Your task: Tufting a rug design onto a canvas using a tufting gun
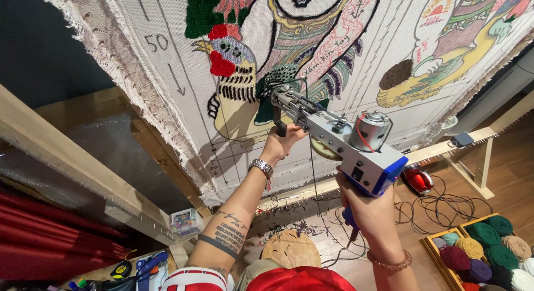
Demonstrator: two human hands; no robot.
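A grey and blue tufting gun (339, 136) points up and left, its needle tip pressed into a stretched white cloth (172, 52) on a wooden frame. The cloth carries a partly tufted picture with a colourful bird (233, 74) and a drawn figure. My left hand (282, 142), with a metal wristwatch, grips the gun's black front handle under the barrel. My right hand (364, 205), with a bead bracelet, is closed around the rear blue grip below the motor (370, 130). A dark yarn strand hangs down from the gun.
A wooden frame beam (67, 163) runs along the left. A wooden crate of yarn balls (484, 252) stands on the floor at the lower right. Black cables (439, 205) and a red device (418, 180) lie under the frame. A round woven stool (292, 249) is below me.
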